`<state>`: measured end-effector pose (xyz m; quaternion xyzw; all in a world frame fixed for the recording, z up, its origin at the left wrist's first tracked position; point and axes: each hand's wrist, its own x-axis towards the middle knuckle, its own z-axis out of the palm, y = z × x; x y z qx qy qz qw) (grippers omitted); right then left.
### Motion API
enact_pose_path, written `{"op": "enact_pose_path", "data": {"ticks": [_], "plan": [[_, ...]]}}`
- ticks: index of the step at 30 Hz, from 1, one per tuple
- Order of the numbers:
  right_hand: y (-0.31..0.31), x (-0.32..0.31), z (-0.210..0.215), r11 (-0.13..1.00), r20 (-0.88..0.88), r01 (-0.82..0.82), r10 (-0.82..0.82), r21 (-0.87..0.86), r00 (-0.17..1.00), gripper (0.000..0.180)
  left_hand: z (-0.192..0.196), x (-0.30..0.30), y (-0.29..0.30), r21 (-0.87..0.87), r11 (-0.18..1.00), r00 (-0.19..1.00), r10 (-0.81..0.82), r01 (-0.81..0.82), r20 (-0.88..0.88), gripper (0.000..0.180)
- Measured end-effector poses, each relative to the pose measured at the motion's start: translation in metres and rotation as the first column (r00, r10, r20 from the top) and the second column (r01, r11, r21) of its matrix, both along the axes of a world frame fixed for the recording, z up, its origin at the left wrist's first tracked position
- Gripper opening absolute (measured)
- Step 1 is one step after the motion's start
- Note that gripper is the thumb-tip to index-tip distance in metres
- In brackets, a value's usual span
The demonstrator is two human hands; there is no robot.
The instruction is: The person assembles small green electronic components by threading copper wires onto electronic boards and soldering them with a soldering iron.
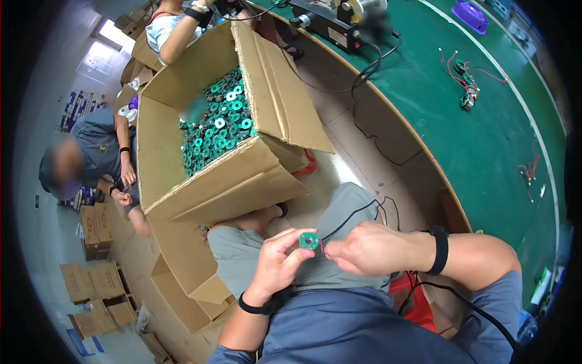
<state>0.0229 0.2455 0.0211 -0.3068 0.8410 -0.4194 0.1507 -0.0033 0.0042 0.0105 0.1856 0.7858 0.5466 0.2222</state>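
Above my lap, my left hand (pixel 279 262) pinches a small green ring-shaped circuit board (pixel 308 241) between thumb and fingers. The board has a dark hole in its middle and faces up. My right hand (pixel 362 250) is closed just beside it, with its fingertips on a thin red wire (pixel 322 247) that runs from the board's edge. What else those fingers may hold is hidden. Beyond my hands a big open cardboard box (pixel 218 200) holds a heap of similar green ring boards (pixel 219 123).
A green-topped table (pixel 448 139) curves along the right, bearing red-wired parts (pixel 465 85), a black machine (pixel 330 27) and a purple container (pixel 470 16). Black cables (pixel 473 303) hang near my right arm. One co-worker (pixel 100 148) sits left of the box, another (pixel 176 33) behind it.
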Motion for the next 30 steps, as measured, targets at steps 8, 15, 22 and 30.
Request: {"op": "enact_pose_path", "data": {"ticks": [8, 15, 22, 30], "plan": [[0.002, 0.005, -0.003, 0.999, 0.06, -0.044, 0.042, 0.019, 0.997, 0.015, -0.001, 0.013, 0.003, -0.07, 0.997, 1.0, -0.017, 0.016, -0.023, 0.03], [0.005, -0.001, -0.009, 0.986, -0.093, 0.117, -0.106, 0.122, 0.99, 0.008, 0.0, 0.012, 0.0, -0.053, 0.997, 0.994, 0.045, -0.051, -0.096, 0.032], [0.006, -0.002, -0.004, 0.995, -0.088, 0.05, -0.042, 0.09, 0.995, 0.018, -0.003, 0.016, 0.005, -0.09, 0.996, 0.993, 0.017, -0.028, -0.115, 0.03], [0.006, 0.0, -0.007, 0.993, -0.069, 0.091, -0.086, 0.08, 0.994, 0.017, -0.004, 0.014, 0.01, -0.142, 0.989, 0.996, -0.052, 0.042, -0.068, 0.031]]}}
